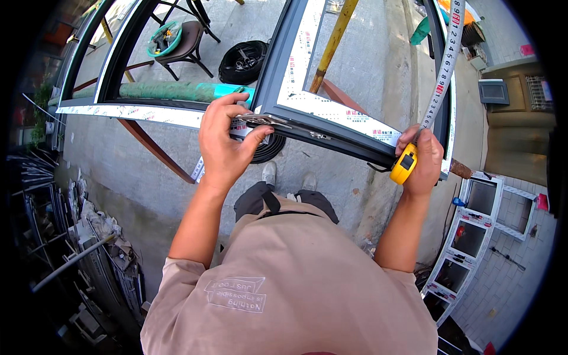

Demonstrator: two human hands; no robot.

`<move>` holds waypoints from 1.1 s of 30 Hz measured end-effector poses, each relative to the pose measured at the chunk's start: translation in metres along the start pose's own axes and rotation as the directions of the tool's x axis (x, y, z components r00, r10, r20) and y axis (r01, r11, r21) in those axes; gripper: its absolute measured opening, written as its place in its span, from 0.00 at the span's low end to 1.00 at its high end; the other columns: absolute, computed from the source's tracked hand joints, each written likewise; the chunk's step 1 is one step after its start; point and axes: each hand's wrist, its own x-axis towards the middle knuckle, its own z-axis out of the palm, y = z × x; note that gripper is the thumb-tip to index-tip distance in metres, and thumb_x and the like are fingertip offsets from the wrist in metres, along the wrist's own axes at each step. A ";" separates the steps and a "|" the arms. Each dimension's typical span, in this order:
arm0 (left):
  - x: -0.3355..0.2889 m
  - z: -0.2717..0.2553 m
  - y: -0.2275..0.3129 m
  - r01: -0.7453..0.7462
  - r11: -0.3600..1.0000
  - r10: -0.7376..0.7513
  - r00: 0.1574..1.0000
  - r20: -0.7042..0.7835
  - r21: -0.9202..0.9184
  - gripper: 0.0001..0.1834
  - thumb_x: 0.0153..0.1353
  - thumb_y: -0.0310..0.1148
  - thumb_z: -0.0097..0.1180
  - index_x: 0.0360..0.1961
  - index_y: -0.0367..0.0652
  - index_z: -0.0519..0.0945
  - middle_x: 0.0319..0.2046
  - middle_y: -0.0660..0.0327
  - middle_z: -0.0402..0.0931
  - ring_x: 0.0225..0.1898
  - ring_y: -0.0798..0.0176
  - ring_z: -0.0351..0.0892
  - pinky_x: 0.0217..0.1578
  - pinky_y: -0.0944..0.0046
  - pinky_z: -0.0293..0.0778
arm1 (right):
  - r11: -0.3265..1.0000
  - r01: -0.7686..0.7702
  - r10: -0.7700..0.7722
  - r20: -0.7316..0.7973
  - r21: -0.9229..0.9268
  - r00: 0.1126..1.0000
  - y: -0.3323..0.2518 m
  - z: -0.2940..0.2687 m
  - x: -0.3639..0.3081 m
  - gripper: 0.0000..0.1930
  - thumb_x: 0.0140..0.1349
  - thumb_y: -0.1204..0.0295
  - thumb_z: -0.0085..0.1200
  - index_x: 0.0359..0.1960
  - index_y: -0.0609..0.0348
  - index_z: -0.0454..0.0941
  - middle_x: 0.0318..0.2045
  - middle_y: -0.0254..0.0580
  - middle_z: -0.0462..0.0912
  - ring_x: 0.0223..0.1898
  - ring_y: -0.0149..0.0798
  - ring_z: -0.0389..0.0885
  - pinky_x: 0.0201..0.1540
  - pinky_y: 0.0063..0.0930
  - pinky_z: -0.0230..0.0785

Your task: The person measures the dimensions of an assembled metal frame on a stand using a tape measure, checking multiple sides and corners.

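In front of me a dark grey window sash (296, 65), its faces covered in white printed protective film, stands out from a longer framed unit (160, 112). My left hand (225, 136) is at the sash's near left corner, with fingers above and thumb below a flat metal hinge arm (263, 119). At the near right corner my right hand (421, 157) grips a yellow tape measure (404, 165). Its white blade (445, 71) is pulled out and runs away from me along the right side of the sash. The blade's far end is out of view.
A brown chair (188, 41) carries a turquoise basin (164, 39) of small items. Near it lies a black coil (242, 61) on the concrete floor. A green-wrapped roll (171, 90) lies behind the frame. Scrap profiles (100, 236) pile up at left; white-filmed frames (467, 236) stand at right.
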 end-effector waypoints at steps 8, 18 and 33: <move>0.002 -0.001 0.004 -0.042 0.988 0.048 0.998 -0.037 0.148 0.26 0.42 0.36 0.86 0.37 0.43 0.80 0.56 0.52 0.76 0.57 0.50 0.77 0.58 0.53 0.73 | 0.999 0.016 -0.015 -0.019 0.036 1.000 0.003 0.001 -0.003 0.25 0.82 0.57 0.47 0.33 0.68 0.80 0.28 0.43 0.81 0.28 0.30 0.78 0.33 0.25 0.70; -0.002 0.001 0.003 -0.003 0.989 0.009 0.999 -0.040 0.146 0.26 0.45 0.39 0.86 0.37 0.44 0.80 0.56 0.54 0.71 0.63 0.49 0.73 0.63 0.50 0.69 | 0.999 0.034 -0.033 -0.012 0.002 0.999 0.000 0.002 -0.002 0.24 0.83 0.58 0.45 0.34 0.66 0.81 0.28 0.41 0.82 0.27 0.28 0.77 0.31 0.23 0.68; -0.001 -0.001 -0.003 -0.062 0.987 0.065 0.998 -0.016 0.151 0.25 0.45 0.39 0.86 0.37 0.46 0.80 0.52 0.55 0.68 0.60 0.47 0.72 0.59 0.49 0.72 | 0.997 0.073 -0.073 0.003 -0.014 0.997 0.001 0.001 -0.004 0.25 0.81 0.57 0.46 0.33 0.68 0.81 0.31 0.45 0.82 0.28 0.30 0.78 0.31 0.24 0.69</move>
